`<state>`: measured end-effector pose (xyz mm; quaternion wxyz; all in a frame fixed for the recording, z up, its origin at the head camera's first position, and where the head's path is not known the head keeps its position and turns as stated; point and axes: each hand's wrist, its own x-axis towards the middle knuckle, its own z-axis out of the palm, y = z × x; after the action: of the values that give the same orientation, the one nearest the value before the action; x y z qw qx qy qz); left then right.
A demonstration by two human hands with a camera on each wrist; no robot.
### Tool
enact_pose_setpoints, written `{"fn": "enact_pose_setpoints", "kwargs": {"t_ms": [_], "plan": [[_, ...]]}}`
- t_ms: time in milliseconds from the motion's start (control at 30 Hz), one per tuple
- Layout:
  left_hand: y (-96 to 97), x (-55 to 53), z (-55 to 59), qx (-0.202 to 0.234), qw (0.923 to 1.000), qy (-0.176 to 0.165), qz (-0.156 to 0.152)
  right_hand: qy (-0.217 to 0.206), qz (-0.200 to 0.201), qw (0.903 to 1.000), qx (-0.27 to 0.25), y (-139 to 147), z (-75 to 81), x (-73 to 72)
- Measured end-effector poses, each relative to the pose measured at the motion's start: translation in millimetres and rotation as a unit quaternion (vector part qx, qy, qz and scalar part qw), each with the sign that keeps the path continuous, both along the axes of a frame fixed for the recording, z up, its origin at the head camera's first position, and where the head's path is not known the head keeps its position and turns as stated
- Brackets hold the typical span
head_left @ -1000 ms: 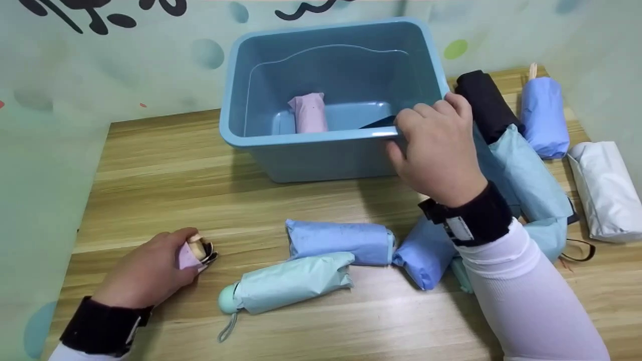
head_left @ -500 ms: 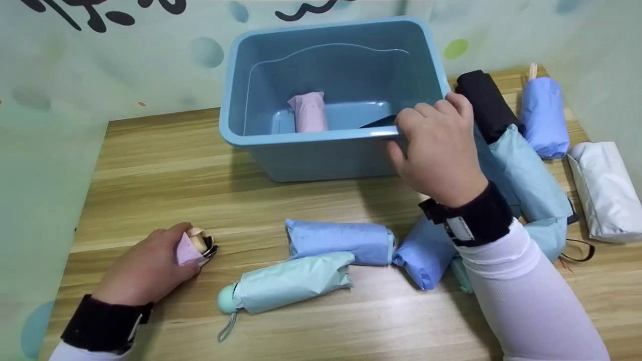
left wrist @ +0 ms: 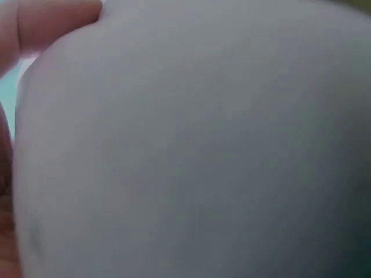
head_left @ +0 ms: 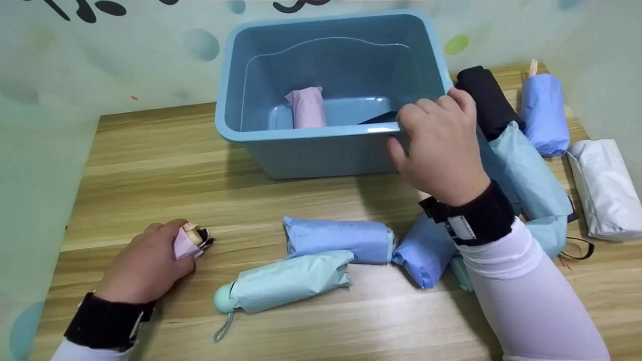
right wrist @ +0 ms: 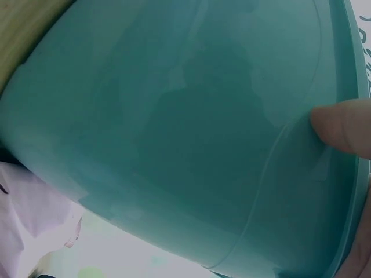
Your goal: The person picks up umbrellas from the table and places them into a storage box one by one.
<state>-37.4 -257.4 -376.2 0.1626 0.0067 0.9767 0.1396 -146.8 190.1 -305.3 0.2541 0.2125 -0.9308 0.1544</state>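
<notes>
At the left of the head view, my left hand grips a folded pink umbrella low over the wooden table. Its pale handle end and some dark parts show past the fingers; my hand hides most of it. A blurred pale surface fills the left wrist view, with a fingertip at its upper left corner. My right hand holds the front right corner of the blue bin, fingers over the rim and thumb outside. Inside the bin lie another folded pink umbrella and a dark item, partly hidden by the front wall.
A mint folded umbrella and a blue one lie in front of the bin. More folded umbrellas lie to the right: blue, light teal, black, upright-lying blue and white. Walls border the table behind and at both sides.
The head view has tilted slightly, so everything sits a little higher. My left hand, still holding the pink umbrella, has turned slightly and shifted left in view. My right hand stays on the rim.
</notes>
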Motion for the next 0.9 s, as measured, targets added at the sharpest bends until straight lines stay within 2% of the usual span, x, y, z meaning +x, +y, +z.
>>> {"fn": "enact_pose_setpoints", "kwargs": {"t_ms": [133,267,500,700,900], "plan": [[1.1,-0.8,1.3,0.001,1.0,0.009,0.001,0.002,0.0,1.0,-0.002,0.9,1.9,1.3],[0.3,-2.0,3.2,0.005,1.0,0.003,0.006,0.001,0.001,1.0,-0.005,1.2,2.8,2.2],[2.4,-2.5,13.8,0.043,0.9985,0.028,0.015,0.003,0.001,1.0,-0.005,0.5,2.6,1.6],[15.8,-3.5,33.9,0.065,0.9961,0.059,0.01,-0.001,0.0,1.0,-0.006,-0.7,2.3,0.2],[43.6,-7.9,63.9,0.112,0.9873,0.112,-0.012,0.002,-0.001,1.0,-0.002,-1.3,1.1,-0.2]]}}
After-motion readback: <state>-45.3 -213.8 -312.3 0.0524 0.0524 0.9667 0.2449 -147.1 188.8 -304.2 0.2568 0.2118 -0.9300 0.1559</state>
